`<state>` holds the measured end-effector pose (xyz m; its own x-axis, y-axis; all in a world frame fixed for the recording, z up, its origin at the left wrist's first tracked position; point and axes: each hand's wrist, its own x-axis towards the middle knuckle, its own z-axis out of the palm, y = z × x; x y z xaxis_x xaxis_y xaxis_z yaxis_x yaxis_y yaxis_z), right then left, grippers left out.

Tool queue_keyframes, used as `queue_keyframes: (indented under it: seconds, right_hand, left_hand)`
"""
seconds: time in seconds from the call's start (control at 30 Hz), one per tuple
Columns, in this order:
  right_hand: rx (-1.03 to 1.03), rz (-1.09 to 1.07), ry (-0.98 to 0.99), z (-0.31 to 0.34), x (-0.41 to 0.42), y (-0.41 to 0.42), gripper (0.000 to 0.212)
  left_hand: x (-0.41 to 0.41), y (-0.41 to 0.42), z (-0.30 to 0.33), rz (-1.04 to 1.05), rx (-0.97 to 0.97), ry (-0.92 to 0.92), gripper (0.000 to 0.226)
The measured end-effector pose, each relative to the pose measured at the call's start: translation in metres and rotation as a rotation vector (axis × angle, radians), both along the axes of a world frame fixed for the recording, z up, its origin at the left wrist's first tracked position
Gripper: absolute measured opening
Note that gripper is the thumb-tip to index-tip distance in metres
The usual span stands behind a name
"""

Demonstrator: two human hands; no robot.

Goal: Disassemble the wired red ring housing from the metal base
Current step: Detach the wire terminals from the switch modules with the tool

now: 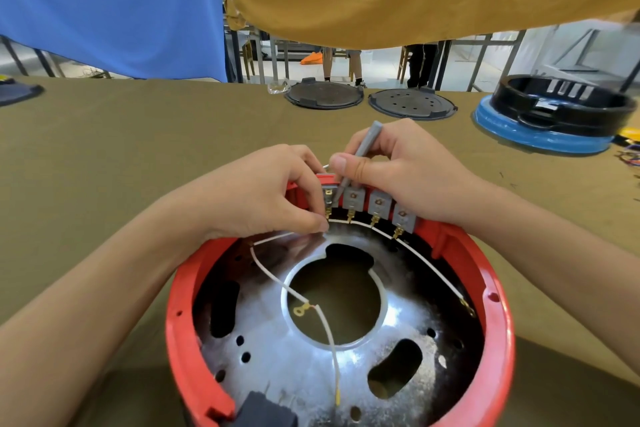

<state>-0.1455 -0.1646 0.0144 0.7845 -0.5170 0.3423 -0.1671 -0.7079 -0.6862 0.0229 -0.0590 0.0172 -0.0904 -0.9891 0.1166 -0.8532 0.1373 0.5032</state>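
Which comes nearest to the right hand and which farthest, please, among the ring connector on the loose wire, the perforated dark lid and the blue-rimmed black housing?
From the right hand:
1. Perforated dark lid, just beyond it on the table.
2. Ring connector, nearer the camera, inside the red ring.
3. Blue-rimmed black housing, far right.

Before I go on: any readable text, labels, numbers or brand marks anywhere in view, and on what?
None can be read.
Grey switch blocks on the red ring: small dark marks, too blurred to read.
Grey tool in the right hand: no print visible.
Black housing and dark lids: no legible text.
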Motion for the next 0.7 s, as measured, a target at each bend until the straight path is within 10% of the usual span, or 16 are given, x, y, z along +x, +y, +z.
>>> queue_keyframes:
  seconds: [0.7]
  right_hand:
    - [-0.145, 0.030, -0.038, -0.0031, -0.0061, 0.0033, 0.012]
  left_hand:
    - [0.0005, -0.0011, -0.0004, -0.020, 0.003, -0.003, 0.008]
